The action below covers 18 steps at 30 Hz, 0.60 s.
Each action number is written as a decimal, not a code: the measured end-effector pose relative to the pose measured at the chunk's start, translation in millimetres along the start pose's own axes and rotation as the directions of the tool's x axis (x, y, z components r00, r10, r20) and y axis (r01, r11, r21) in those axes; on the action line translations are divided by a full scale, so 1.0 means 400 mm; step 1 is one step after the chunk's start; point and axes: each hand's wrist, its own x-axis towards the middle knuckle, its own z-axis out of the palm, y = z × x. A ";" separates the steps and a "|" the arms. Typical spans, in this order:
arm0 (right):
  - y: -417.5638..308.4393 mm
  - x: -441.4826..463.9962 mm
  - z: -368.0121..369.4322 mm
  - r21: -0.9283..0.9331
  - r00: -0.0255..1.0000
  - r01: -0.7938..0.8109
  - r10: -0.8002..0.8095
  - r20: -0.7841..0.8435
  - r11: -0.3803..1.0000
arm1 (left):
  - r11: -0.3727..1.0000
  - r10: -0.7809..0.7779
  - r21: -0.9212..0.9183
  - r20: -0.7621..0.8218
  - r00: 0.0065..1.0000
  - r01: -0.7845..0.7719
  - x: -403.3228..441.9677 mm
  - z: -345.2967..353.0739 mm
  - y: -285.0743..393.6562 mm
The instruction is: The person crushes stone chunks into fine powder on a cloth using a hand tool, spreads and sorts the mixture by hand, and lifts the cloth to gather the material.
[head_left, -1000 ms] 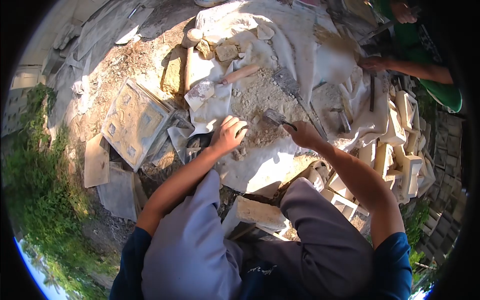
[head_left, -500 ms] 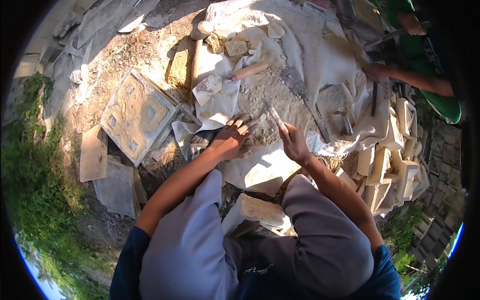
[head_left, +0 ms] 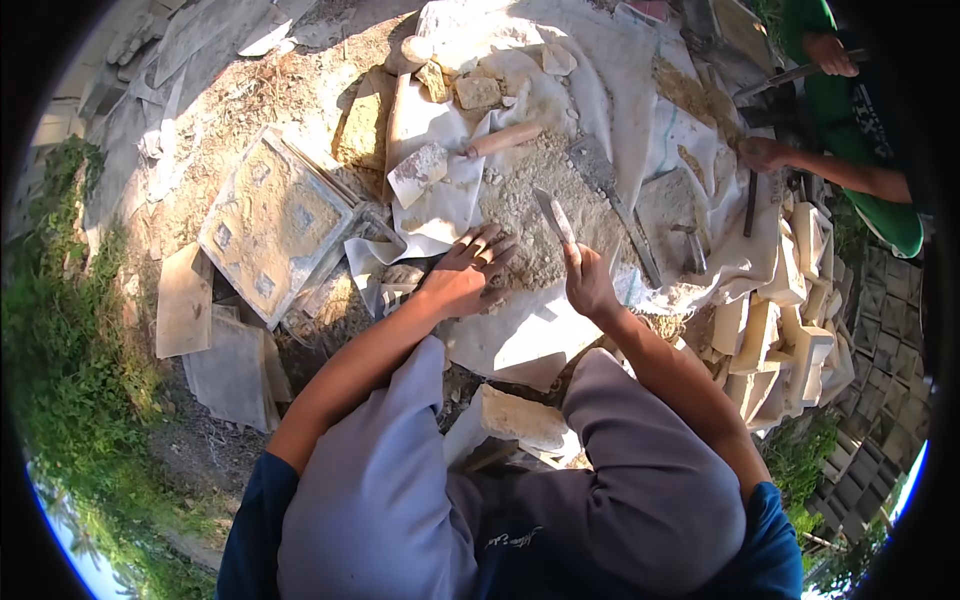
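Observation:
My left hand (head_left: 467, 269) lies palm down with fingers spread at the near left edge of the crumbly rubble (head_left: 548, 218). A ring shows on one finger. My right hand (head_left: 590, 284) is closed round the handle of a small trowel (head_left: 555, 219), whose blade points up and away over the rubble. Beyond the left hand lies a mallet-like tool with a wooden handle (head_left: 503, 139) and a pale, dusty head (head_left: 417, 174). To the right of the rubble rests a long flat metal tool (head_left: 613, 198). White sheeting (head_left: 520, 335) spreads underneath.
A framed mould with square insets (head_left: 277, 226) stands at left, near flat boards (head_left: 228, 365). Pale cast blocks (head_left: 770, 320) are piled at right. A co-worker's arm (head_left: 845, 172) reaches in from the upper right. Between my knees sits a rough block (head_left: 522, 417).
My left hand has opened and come down onto the rubble's edge. My right hand has turned the trowel from pointing left to pointing away from me. The view has shifted slightly.

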 end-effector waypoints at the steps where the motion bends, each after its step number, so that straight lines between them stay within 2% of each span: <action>1: -0.027 -0.013 -0.011 -0.001 0.981 -0.171 0.170 0.091 0.985 | 1.000 -0.012 -0.028 -0.003 1.000 0.012 0.004 -0.002 0.003; 2: 0.097 -0.058 0.079 -0.452 0.932 0.339 -0.360 0.041 0.825 | 1.000 -0.011 -0.027 -0.006 1.000 0.011 0.007 -0.008 0.002; 5: 0.109 -0.053 0.089 -0.521 0.916 0.377 -0.391 0.089 0.765 | 1.000 0.020 -0.015 0.029 0.999 -0.019 0.006 -0.016 0.005; 8: 0.037 0.011 0.018 -0.412 0.935 0.354 -0.310 0.172 0.840 | 0.999 0.020 -0.029 -0.030 0.999 -0.021 0.003 -0.006 0.001; 9: -0.032 0.047 -0.025 -0.261 0.981 0.036 0.015 0.191 0.965 | 0.999 0.017 -0.030 -0.031 0.999 -0.018 0.004 -0.007 0.002; 10: -0.083 0.067 -0.058 -0.116 0.907 -0.310 0.330 0.261 0.944 | 0.998 -0.006 -0.067 -0.030 1.000 0.004 0.003 -0.008 0.004; 12: -0.094 0.051 -0.070 -0.091 0.980 -0.055 0.071 0.187 0.994 | 0.994 -0.030 -0.106 -0.025 0.999 0.027 0.000 -0.004 0.005; 14: -0.036 0.025 -0.026 0.029 0.982 0.185 -0.184 -0.034 0.982 | 1.000 0.005 0.009 0.007 1.000 -0.005 0.001 0.005 -0.001; 15: 0.065 -0.015 0.041 -0.178 0.992 0.125 -0.117 0.054 0.976 | 1.000 0.019 -0.016 -0.019 1.000 -0.019 0.002 -0.003 0.002; 16: 0.083 -0.021 0.059 -0.179 0.991 0.128 -0.121 0.052 0.975 | 1.000 0.020 -0.013 -0.022 1.000 -0.020 0.003 -0.005 -0.001; 18: 0.081 -0.025 0.065 -0.284 0.951 0.308 -0.296 0.085 0.908 | 1.000 -0.002 -0.027 0.106 0.994 0.005 0.003 -0.002 -0.006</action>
